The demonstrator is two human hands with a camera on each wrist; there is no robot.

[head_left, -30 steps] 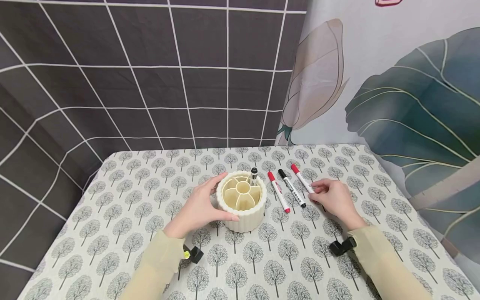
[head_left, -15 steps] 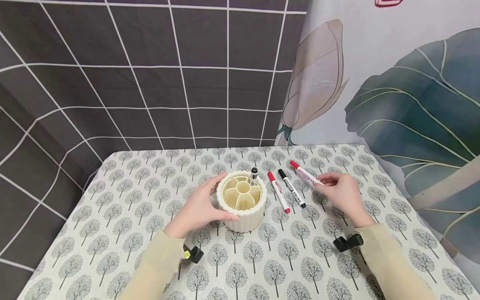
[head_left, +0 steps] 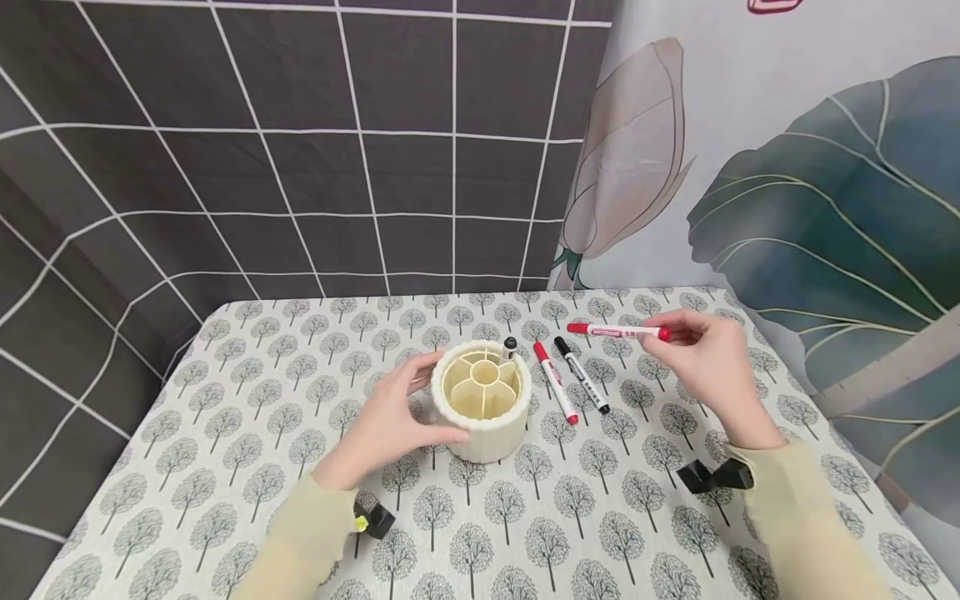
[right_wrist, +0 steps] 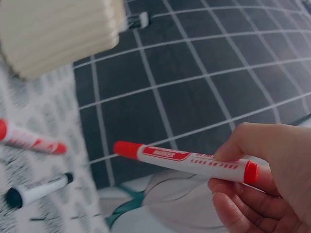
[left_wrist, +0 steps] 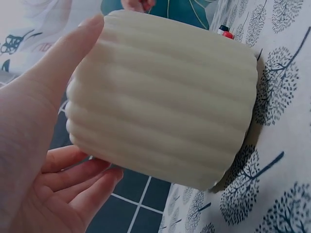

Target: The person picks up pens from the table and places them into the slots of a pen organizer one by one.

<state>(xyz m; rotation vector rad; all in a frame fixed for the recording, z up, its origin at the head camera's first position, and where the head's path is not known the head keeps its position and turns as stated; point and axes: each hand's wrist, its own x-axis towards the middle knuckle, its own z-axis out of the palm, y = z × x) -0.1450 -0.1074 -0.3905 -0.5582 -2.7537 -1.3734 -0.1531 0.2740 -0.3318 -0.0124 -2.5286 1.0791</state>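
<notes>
Right hand (head_left: 705,354) has now lifted one red marker (head_left: 615,331), pinched clear of the cloth (head_left: 570,542); black marker (head_left: 582,375) and second red marker (head_left: 557,383) remain lying. Left hand (head_left: 386,425) grips the pen holder (head_left: 487,439).

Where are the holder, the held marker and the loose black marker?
Holder (left_wrist: 163,99), left wrist view: ribbed outer wall.
Held marker (right_wrist: 187,163), right wrist view: white barrel.
Loose black marker (head_left: 582,376), head view: middle of its barrel.

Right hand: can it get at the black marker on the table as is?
Probably not to grip it: the right hand already pinches a red marker. Otherwise the way looks free, with nothing lying over the black marker.
</notes>
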